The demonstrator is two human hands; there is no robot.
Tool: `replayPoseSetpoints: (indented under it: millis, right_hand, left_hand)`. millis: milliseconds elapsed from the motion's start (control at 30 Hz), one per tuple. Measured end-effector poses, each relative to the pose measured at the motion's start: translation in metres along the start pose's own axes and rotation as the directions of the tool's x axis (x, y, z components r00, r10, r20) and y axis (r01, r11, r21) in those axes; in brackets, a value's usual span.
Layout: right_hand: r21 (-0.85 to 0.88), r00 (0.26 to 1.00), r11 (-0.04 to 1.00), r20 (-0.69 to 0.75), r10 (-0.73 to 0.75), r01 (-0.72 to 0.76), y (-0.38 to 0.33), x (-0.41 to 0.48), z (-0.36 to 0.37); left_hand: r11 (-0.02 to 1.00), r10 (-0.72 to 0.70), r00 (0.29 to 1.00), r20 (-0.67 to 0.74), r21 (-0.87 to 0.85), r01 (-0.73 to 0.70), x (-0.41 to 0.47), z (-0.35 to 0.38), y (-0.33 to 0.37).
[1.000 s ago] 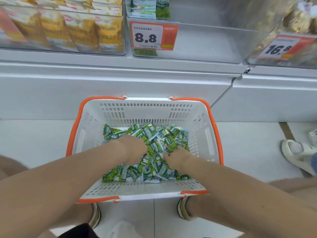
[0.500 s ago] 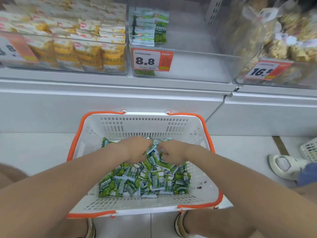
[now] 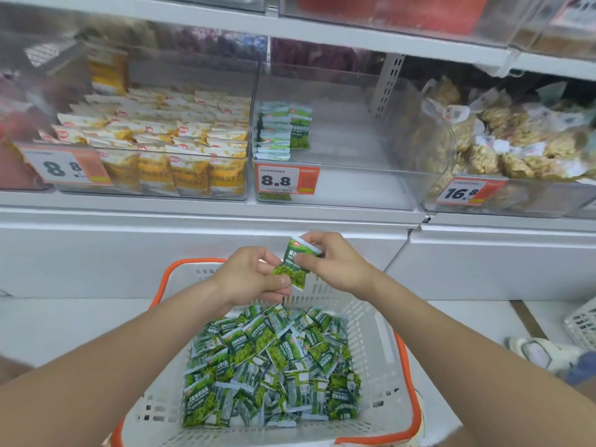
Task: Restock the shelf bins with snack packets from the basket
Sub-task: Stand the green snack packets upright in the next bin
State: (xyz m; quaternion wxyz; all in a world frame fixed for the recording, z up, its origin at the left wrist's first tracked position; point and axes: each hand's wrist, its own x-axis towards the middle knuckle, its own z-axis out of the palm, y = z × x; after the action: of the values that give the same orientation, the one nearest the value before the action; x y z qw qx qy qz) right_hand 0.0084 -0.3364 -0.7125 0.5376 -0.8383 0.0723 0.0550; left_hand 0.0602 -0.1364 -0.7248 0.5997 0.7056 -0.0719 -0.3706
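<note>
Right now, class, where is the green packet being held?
In the head view, the green packet is centre frame, pinched between the left hand and right hand, above the far rim of the basket, below the nearly empty middle bin.

We see a brightly and evenly lit shop aisle, and the soft white light seems to come from overhead. Shadows are faint and soft-edged. Milky glare hazes the clear front of the middle bin [image 3: 354, 150]. The wide lens bows the shelf edge [image 3: 193, 217] and stretches both forearms towards the bottom corners. The upper shelf [image 3: 387, 14] and the far-left bin [image 3: 19, 124] smear into blur. The green snack packet [image 3: 295, 269] held between the left hand [image 3: 251, 275] and right hand [image 3: 338, 266] is fairly sharp, and the price tag [image 3: 287, 179] reads clearly.
</note>
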Motion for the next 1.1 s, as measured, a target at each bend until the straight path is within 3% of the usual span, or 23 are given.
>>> replayPoseSetpoints:
  millis: [133, 233, 267, 333, 400, 433, 467, 567, 700, 800, 933, 1100]
  right_hand:
    - [-0.039, 0.968, 0.987, -0.193, -0.158, 0.153, -0.018, 0.002, 0.003]
    - [-0.176, 0.841, 0.923, -0.381, -0.384, 0.341, -0.049, 0.003, 0.001]
    - [-0.216, 0.780, 0.894, -0.437, -0.449, 0.394, -0.063, 0.004, -0.002]
    - [-0.264, 0.672, 0.853, -0.528, -0.518, 0.450, -0.089, 0.009, -0.012]
    - [-0.238, 0.625, 0.851, -0.592, -0.509, 0.467, -0.105, 0.019, -0.026]
    - [-0.231, 0.608, 0.857, -0.622, -0.494, 0.460, -0.111, 0.025, -0.034]
    - [-0.245, 0.589, 0.865, -0.649, -0.482, 0.438, -0.113, 0.033, -0.042]
    - [-0.364, 0.591, 0.890, -0.665, -0.456, 0.276, -0.115, 0.068, -0.066]
    - [-0.550, 0.835, 0.824, -0.512, -0.200, -0.140, -0.116, 0.131, -0.092]
    - [-0.704, 0.931, 0.672, -0.361, -0.063, -0.228, -0.121, 0.168, -0.093]
    - [-0.793, 0.943, 0.540, -0.332, 0.004, -0.281, -0.126, 0.215, -0.089]
    - [-0.698, 0.932, 0.638, -0.350, 0.093, -0.326, -0.128, 0.246, -0.091]
  left_hand:
    - [0.993, 0.087, 0.995, -0.039, -0.081, -0.090, -0.005, 0.002, 0.024]
    - [0.961, 0.273, 0.950, -0.152, 0.093, -0.261, -0.007, 0.001, 0.058]
    - [0.913, 0.390, 0.897, -0.207, 0.215, -0.347, -0.007, 0.000, 0.070]
    - [0.718, 0.656, 0.702, -0.276, 0.516, -0.468, -0.003, -0.005, 0.090]
    - [0.448, 0.856, 0.467, -0.223, 0.770, -0.454, -0.001, -0.012, 0.108]
    - [0.341, 0.905, 0.389, -0.174, 0.843, -0.416, 0.000, -0.015, 0.113]
    - [0.268, 0.924, 0.360, -0.131, 0.892, -0.364, 0.003, -0.018, 0.118]
    - [0.174, 0.883, 0.460, -0.094, 0.976, -0.134, 0.017, -0.024, 0.124]
    - [0.161, 0.829, 0.545, -0.126, 0.987, -0.016, 0.035, -0.035, 0.120]
    - [0.115, 0.832, 0.541, -0.126, 0.992, 0.054, 0.040, -0.033, 0.117]
    - [0.091, 0.827, 0.553, -0.103, 0.995, 0.050, 0.040, -0.035, 0.116]
    - [0.113, 0.817, 0.565, -0.115, 0.993, 0.039, 0.041, -0.035, 0.116]
